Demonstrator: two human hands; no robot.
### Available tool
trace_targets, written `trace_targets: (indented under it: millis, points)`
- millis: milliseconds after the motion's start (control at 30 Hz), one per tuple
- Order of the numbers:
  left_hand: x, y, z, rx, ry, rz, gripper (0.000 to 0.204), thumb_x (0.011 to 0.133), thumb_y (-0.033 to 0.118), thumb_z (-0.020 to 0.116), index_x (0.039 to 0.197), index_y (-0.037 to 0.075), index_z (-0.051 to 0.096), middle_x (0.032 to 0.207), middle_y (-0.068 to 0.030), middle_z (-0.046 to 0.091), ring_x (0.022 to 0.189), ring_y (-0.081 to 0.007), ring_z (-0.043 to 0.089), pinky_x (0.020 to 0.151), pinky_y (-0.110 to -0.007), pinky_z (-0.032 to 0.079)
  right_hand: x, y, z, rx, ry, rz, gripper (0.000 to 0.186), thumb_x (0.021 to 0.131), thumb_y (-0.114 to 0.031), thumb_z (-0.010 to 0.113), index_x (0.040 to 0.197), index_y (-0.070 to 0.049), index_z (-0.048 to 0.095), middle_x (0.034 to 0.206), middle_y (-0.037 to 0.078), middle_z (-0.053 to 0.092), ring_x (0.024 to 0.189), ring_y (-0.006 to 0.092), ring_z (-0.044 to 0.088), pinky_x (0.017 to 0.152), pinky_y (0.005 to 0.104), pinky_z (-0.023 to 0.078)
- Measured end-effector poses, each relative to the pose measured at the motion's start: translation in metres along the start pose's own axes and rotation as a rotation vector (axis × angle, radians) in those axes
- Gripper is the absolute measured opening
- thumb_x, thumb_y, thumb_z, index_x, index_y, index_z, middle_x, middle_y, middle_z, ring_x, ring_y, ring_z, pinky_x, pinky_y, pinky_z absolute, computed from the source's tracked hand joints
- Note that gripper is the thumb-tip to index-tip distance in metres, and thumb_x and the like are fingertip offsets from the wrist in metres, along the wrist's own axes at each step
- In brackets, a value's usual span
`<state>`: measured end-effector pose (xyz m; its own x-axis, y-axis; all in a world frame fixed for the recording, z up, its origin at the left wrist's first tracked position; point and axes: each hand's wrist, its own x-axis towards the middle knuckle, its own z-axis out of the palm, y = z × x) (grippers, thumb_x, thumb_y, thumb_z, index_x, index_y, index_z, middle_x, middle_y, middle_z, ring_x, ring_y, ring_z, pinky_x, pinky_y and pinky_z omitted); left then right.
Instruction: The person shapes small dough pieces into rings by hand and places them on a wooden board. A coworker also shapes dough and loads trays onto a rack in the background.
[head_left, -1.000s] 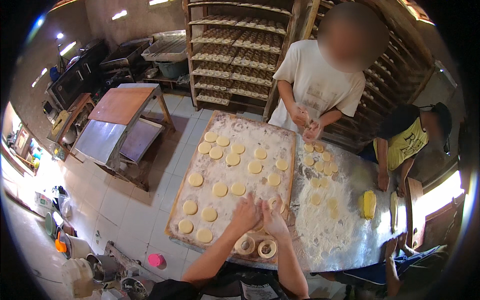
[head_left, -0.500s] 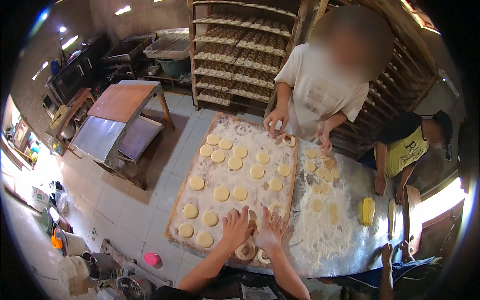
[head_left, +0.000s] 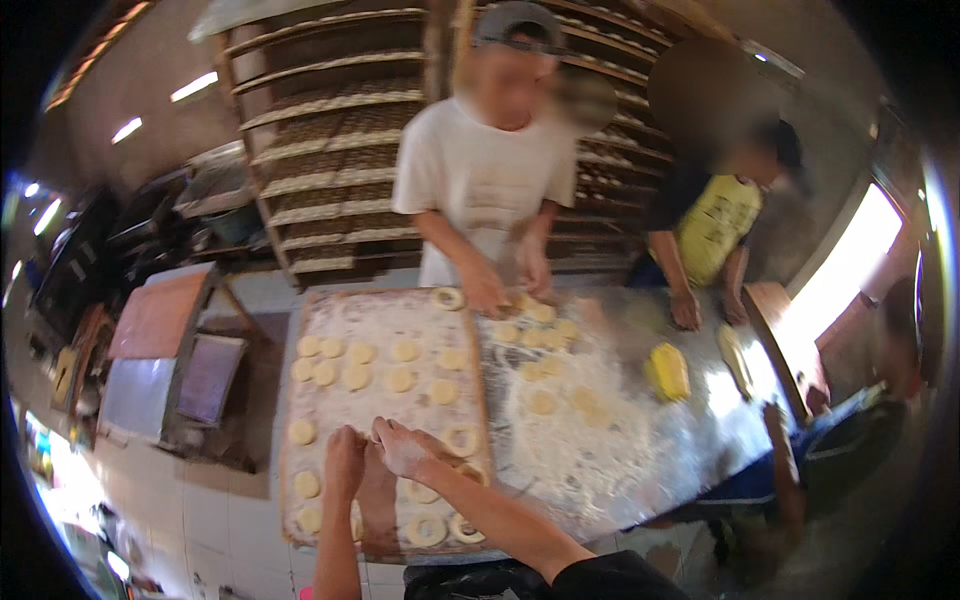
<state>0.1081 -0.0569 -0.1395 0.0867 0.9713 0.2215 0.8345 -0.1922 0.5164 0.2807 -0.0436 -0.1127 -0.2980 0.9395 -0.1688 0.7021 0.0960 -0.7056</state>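
My left hand and my right hand are close together over a floured wooden board. The fingers of both are curled in; whatever lies between them is hidden and blurred. Flat round dough pieces are laid out beyond my hands, and a few more, such as one dough disc, lie left of my left wrist. Dough rings sit by the board's near right edge, partly under my right forearm. Another dough ring lies just right of my right hand.
Right of the board, a floured metal table holds dough discs and a yellow dough lump. Across it, a person in a white shirt handles dough; another in yellow leans over the right end. Racks stand behind.
My view has swung to the right. My hands have moved left and farther onto the board, and their spread fingers have curled in. The person across has reached to the metal table's dough.
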Motion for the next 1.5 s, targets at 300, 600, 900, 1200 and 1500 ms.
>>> trace_targets:
  millis: [300,600,900,1200,1500]
  points:
    - [-0.007,0.226,0.111,-0.432,-0.413,0.202,0.042,0.084,0.018,0.075,0.124,0.015,0.062,0.103,-0.0124,0.072,0.095,-0.0372,0.068,0.08,-0.045,0.054,-0.18,0.218,-0.173,0.072,0.417,0.33,0.031,0.085,-0.014,0.071,0.114,-0.006,0.067,0.106,0.017,0.069,0.102,0.0332,0.066,0.09,0.0429,0.052]
    - [-0.034,0.313,0.165,-0.166,-0.111,0.179,0.035,0.091,0.024,0.069,0.122,0.009,0.064,0.096,-0.0147,0.071,0.093,-0.0395,0.067,0.08,-0.048,0.052,-0.201,0.255,-0.194,-0.015,0.247,0.237,0.031,0.084,-0.022,0.074,0.109,-0.007,0.064,0.107,0.015,0.065,0.1,0.0329,0.063,0.09,0.043,0.05]
    - [-0.044,0.353,0.104,-0.814,-0.337,-0.326,0.023,0.093,0.022,0.073,0.108,0.003,0.074,0.093,-0.0091,0.077,0.084,-0.0127,0.072,0.074,-0.028,0.055,-0.217,0.213,-0.224,0.824,0.076,0.045,0.037,0.087,0.001,0.072,0.117,-0.003,0.05,0.097,0.003,0.059,0.086,0.0122,0.06,0.077,0.0272,0.051]
    - [-0.057,0.331,0.055,-0.525,-0.224,-0.102,0.025,0.082,0.017,0.079,0.104,0.006,0.075,0.091,-0.0086,0.073,0.085,-0.0227,0.07,0.075,-0.033,0.055,-0.198,0.158,-0.187,0.103,0.496,-0.16,0.058,0.077,0.002,0.073,0.128,-0.003,0.047,0.109,0.013,0.057,0.096,0.0214,0.061,0.078,0.0315,0.052]
    - [-0.072,0.276,0.05,-0.296,0.301,0.139,0.051,0.086,-0.007,0.057,0.134,0.005,0.044,0.113,-0.0215,0.051,0.103,-0.0397,0.059,0.089,-0.048,0.05,-0.185,0.123,-0.151,1.626,-0.111,-0.129,0.054,0.086,-0.01,0.056,0.137,0.001,0.044,0.092,0.014,0.065,0.094,0.0252,0.064,0.084,0.0324,0.05]
